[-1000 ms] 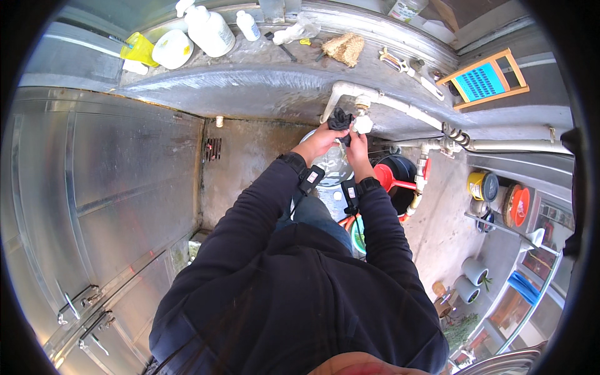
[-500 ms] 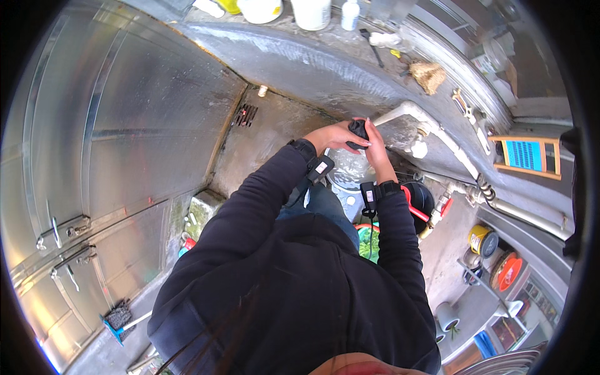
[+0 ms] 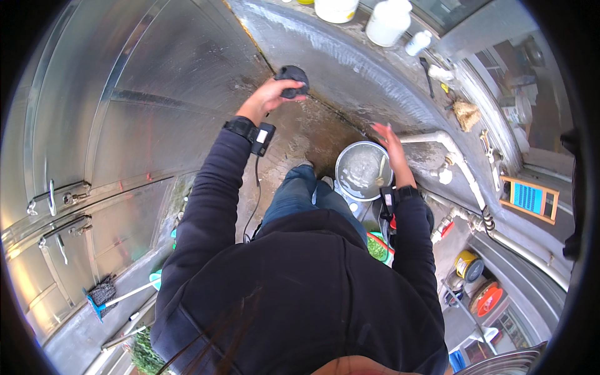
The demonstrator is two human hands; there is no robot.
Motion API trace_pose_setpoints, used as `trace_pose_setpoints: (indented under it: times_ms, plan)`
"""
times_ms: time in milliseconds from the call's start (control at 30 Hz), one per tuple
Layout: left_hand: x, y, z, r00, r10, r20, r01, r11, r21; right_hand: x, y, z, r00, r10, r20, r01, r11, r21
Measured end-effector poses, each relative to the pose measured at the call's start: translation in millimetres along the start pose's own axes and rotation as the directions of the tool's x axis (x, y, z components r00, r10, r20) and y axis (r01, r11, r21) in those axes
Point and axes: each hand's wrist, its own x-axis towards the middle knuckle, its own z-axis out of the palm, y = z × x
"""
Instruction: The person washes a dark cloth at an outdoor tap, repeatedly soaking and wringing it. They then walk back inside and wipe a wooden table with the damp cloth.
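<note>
My left hand is raised at the far left, beside the wall. Its fingers are closed round a dark grey bundle that looks like crumpled cloth. My right hand holds nothing; its fingers are stretched out beside the rim of a round bucket. Cloudy water stands in that bucket, with a pale stick-like thing at its right side. Both wrists wear a black strap with a small box.
White plastic bottles and a yellowish sponge-like lump line the ledge ahead. A white pipe runs along the right wall. Metal doors stand at left. A green basket sits below the bucket, a mop at lower left.
My hands have parted. The left one has carried the dark bundle away to the left, while the right has let go of it and stays near the bucket. The whole view has shifted.
</note>
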Motion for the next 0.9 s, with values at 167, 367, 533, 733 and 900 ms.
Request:
trace_pose_setpoints:
  times_ms: [167,367,533,733,900]
  plan:
    - [-12,51,-71,0.978,0.144,-0.150,-0.142,0.990,0.026,-44,50,-37,0.976,0.181,-0.123,-0.179,0.984,0.025]
    - [-13,81,-113,0.927,0.200,-0.317,-0.165,0.977,0.133,-81,82,-74,0.912,0.309,-0.270,-0.284,0.950,0.129]
    - [0,92,-137,0.815,0.277,-0.509,-0.130,0.943,0.306,-99,85,-81,0.877,0.324,-0.356,-0.286,0.946,0.155]
    - [14,104,-163,0.711,0.290,-0.641,-0.250,0.956,0.156,-113,83,-74,0.854,0.344,-0.390,-0.305,0.939,0.159]
    - [14,113,-169,0.672,0.317,-0.669,-0.294,0.944,0.152,-122,87,-71,0.852,0.354,-0.385,-0.312,0.935,0.169]
